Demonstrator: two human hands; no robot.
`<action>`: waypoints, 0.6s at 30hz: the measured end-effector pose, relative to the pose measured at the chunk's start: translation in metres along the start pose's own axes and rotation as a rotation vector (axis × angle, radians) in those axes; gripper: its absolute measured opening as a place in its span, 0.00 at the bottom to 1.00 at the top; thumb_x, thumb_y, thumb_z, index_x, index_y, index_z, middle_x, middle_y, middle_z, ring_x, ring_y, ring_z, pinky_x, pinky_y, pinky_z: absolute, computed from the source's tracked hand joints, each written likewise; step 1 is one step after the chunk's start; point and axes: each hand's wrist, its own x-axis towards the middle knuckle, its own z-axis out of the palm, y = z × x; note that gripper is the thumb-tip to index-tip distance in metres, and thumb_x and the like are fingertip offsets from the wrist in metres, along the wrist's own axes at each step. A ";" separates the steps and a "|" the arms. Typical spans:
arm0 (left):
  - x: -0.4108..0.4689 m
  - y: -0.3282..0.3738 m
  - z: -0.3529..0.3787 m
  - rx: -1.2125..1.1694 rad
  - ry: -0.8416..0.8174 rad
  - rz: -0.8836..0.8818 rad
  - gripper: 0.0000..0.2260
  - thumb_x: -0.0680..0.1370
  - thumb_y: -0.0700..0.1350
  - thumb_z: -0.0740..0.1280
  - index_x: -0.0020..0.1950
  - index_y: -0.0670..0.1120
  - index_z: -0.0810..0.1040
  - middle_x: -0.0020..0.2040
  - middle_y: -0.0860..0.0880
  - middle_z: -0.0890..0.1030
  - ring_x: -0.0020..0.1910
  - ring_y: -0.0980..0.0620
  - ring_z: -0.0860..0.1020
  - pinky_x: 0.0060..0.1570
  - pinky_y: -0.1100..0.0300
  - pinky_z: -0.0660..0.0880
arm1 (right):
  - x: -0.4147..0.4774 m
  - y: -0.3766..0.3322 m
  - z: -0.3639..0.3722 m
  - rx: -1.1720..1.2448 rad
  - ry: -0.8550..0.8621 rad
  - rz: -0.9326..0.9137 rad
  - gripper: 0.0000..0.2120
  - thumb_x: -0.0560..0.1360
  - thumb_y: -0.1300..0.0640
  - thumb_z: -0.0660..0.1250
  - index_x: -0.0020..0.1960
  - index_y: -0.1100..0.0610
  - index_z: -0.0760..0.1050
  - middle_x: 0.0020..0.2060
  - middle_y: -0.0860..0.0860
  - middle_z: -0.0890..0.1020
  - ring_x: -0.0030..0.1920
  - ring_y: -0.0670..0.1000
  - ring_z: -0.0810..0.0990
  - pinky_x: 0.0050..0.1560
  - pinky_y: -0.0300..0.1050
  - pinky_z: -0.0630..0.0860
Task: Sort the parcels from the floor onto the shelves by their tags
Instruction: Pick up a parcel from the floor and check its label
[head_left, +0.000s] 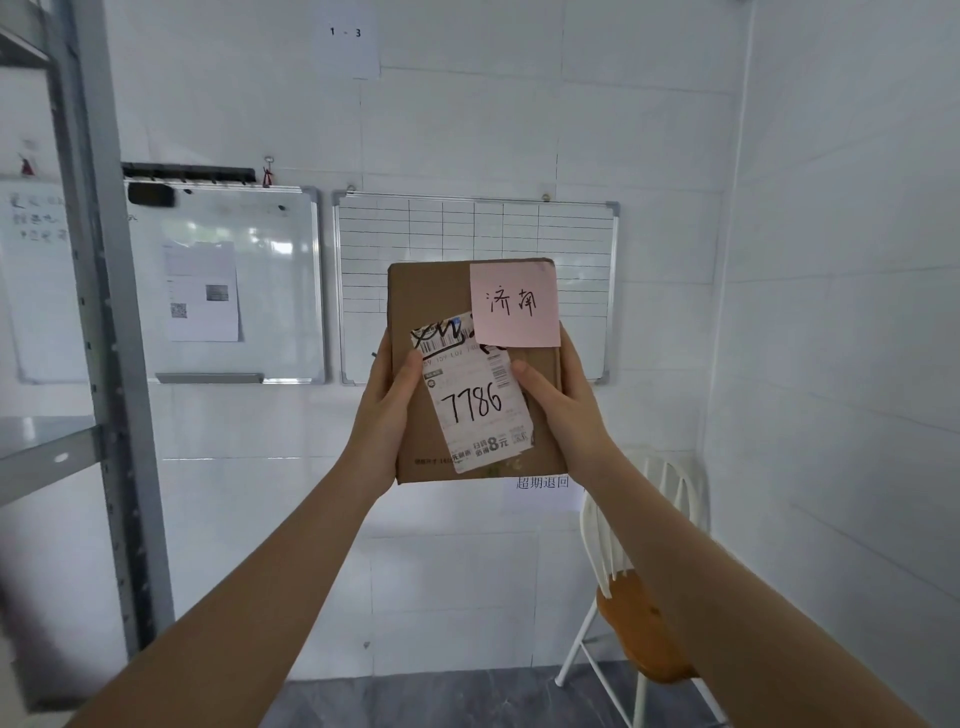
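I hold a flat brown cardboard parcel (431, 296) upright in front of me at chest height, its face turned to the camera. A pink tag (514, 304) with handwritten characters is stuck on its upper right corner. Below it a white shipping label (475, 402) reads 7786. My left hand (389, 410) grips the parcel's left edge, thumb on the label. My right hand (563, 405) grips the right edge, thumb on the front face.
A grey metal shelf rack (104, 322) stands at the left with a shelf board (41, 447) at mid height. Two whiteboards (260, 249) hang on the tiled wall behind the parcel. A white chair with a wooden seat (644, 623) stands at the lower right.
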 end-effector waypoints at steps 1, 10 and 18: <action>0.000 0.000 0.000 0.003 0.006 0.008 0.19 0.78 0.54 0.60 0.69 0.61 0.66 0.55 0.54 0.81 0.54 0.51 0.80 0.47 0.54 0.79 | 0.000 -0.001 0.000 -0.015 -0.001 -0.002 0.30 0.76 0.55 0.66 0.73 0.41 0.58 0.64 0.49 0.76 0.58 0.52 0.80 0.52 0.50 0.81; -0.003 0.007 -0.002 0.033 0.018 0.046 0.19 0.78 0.53 0.60 0.70 0.60 0.65 0.56 0.53 0.81 0.52 0.53 0.80 0.42 0.59 0.79 | 0.000 -0.002 0.004 -0.036 0.007 -0.031 0.29 0.76 0.54 0.66 0.73 0.42 0.58 0.64 0.49 0.76 0.59 0.52 0.79 0.54 0.53 0.80; -0.004 0.011 -0.023 0.108 0.030 0.080 0.20 0.79 0.55 0.57 0.71 0.61 0.63 0.56 0.56 0.80 0.54 0.53 0.80 0.50 0.54 0.79 | 0.006 0.013 0.027 -0.019 0.009 -0.048 0.29 0.75 0.52 0.66 0.72 0.41 0.58 0.63 0.50 0.76 0.58 0.53 0.79 0.53 0.53 0.81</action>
